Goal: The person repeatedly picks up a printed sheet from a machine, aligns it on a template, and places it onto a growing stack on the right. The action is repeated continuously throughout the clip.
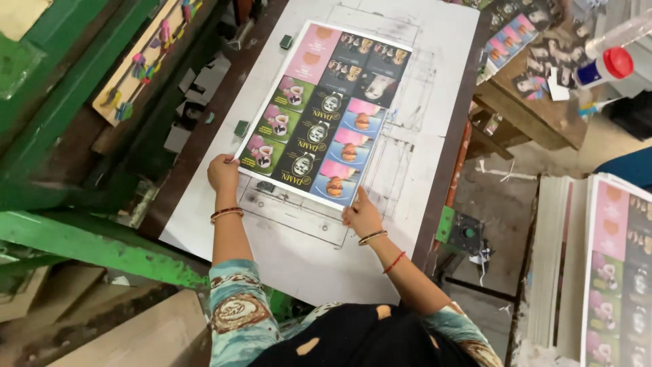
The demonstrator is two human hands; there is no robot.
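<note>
Here a printed sheet (324, 112) is lying flat on the grey desk (441, 61), slanted a little and sitting nearer the desk's left edge than its right. It is covered in pink, green, black and blue panels, all facing up. The left hand (222, 172) is gripping the sheet's near left corner, fingers curled onto it, while the right hand (362, 216) is pressing on the near right corner with fingers spread flat; neither grip is lifting the paper, so both seem to be steadying it against the board. Small dark blocks (241, 128) are sitting just beside the sheet's left edge, and another (286, 42) is touching its far left corner, likely as stops the sheet is being pushed up to. Pencil-like outlines on the desk are running past the sheet's right and near edges. At the right, well apart, a stack of like sheets (618, 272) is waiting on the floor side. A red-capped bottle (604, 66) is lying on a brown bench beyond the desk's far right corner.
</note>
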